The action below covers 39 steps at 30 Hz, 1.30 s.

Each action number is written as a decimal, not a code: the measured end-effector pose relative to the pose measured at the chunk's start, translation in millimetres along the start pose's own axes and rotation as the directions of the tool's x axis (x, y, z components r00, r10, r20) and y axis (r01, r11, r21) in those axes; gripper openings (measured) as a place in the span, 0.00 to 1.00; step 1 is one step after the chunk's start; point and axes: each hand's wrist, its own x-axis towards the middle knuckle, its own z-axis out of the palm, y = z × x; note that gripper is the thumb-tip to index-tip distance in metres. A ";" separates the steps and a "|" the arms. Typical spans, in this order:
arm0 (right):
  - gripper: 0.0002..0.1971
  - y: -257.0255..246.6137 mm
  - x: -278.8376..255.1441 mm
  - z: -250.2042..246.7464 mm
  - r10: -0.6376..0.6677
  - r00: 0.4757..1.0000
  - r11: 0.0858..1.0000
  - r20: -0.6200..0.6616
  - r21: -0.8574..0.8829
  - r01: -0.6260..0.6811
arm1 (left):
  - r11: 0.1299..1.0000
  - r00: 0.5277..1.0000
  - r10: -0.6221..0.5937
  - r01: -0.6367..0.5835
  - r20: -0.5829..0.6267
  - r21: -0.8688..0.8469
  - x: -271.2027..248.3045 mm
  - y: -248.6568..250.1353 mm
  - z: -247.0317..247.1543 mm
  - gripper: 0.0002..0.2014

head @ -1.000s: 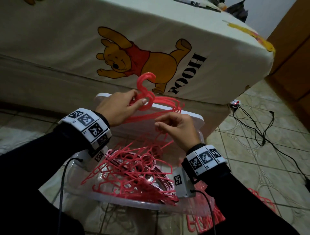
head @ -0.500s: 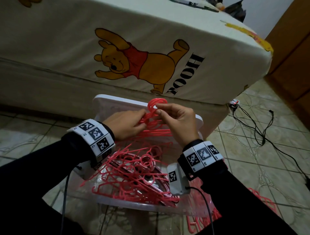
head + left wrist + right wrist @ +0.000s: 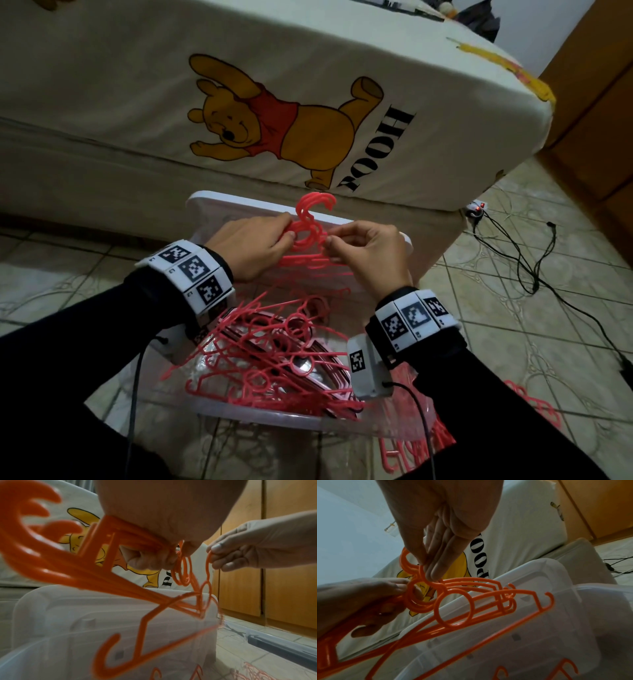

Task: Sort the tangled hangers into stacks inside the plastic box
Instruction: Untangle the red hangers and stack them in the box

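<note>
Lining up hooks on a held bunch of hangers

The left hand [image 3: 251,248] grips the bunch of hangers [image 3: 310,236] above the plastic box [image 3: 260,416]; the right hand [image 3: 371,255] pinches one hook. Best to square that hook against the rest before lowering them beside the tangled pile [image 3: 274,356] inside.

Small bunch of pink hangers [image 3: 308,236] was held up at frame centre, hooks up, above the clear plastic box [image 3: 260,416]. Tangled pink pile [image 3: 270,356] filled the box, lower centre; its white lid [image 3: 239,209] stood behind.
</note>
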 end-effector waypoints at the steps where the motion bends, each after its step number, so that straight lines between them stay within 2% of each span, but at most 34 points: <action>1: 0.02 -0.6 -0.6 0.8 0.019 1.000 1.000 0.009 0.010 -0.020 | 1.000 1.000 -0.003 0.003 -0.002 0.002 0.1 0.4 0.4 0.11; 4: 0.02 -4.2 -1.4 3.3 0.058 0.998 0.997 0.022 0.046 -0.059 | 1.000 1.000 0.000 -0.001 0.015 0.019 0.5 0.3 1.3 0.10; 7: 0.03 -10.8 -2.0 4.3 0.021 1.000 0.993 0.013 0.119 -0.022 | 1.000 0.999 -0.005 0.005 0.033 0.000 0.4 -0.2 2.0 0.09; 13: 0.04 -18.2 -3.1 8.3 -0.089 0.995 0.960 -0.043 0.263 0.098 | 1.000 0.991 -0.015 0.017 0.132 -0.016 -4.0 8.2 6.3 0.27; 16: 0.07 -18.0 -2.7 7.9 -0.116 0.993 0.962 -0.018 0.247 0.117 | 0.996 0.992 0.009 -0.019 0.127 0.085 -2.4 8.5 5.0 0.17; 19: 0.14 -13.0 -1.3 3.7 -0.137 0.990 0.985 -0.027 0.105 0.139 | 0.992 0.991 -0.010 -0.007 0.134 0.130 -1.9 7.5 4.6 0.13; 22: 0.13 -1.9 1.4 -2.2 -0.189 0.979 0.966 -0.075 -0.195 0.172 | 0.996 0.991 -0.034 0.023 0.130 0.084 -0.3 5.9 6.3 0.17; 23: 0.12 2.3 2.1 -4.5 -0.207 0.977 0.931 -0.047 -0.317 0.182 | 0.998 0.990 -0.045 0.039 0.130 0.045 0.5 5.6 6.2 0.17; 25: 0.09 10.4 2.0 -8.5 -0.221 0.972 0.805 0.082 -0.547 0.229 | 0.995 0.986 -0.059 0.071 0.158 -0.071 1.7 6.5 4.6 0.18; 27: 0.08 16.2 -0.1 -10.1 -0.217 0.957 0.669 0.194 -0.685 0.291 | 0.964 0.975 -0.054 0.108 0.216 -0.244 1.9 9.1 2.8 0.16; 31: 0.10 16.3 -3.3 -10.4 -0.289 0.915 0.512 0.282 -0.762 0.397 | 0.847 0.966 -0.069 0.189 0.250 -0.497 2.7 13.7 3.2 0.05; 35: 0.08 15.3 -3.2 -10.7 -0.365 0.881 0.490 0.300 -0.743 0.456 | 0.749 0.954 -0.098 0.259 0.284 -0.610 1.7 15.2 0.7 0.06; 39: 0.05 16.1 -5.0 -5.7 -0.387 0.866 0.460 0.318 -0.747 0.480 | 0.651 0.944 -0.098 0.300 0.315 -0.697 1.8 17.5 -2.6 0.06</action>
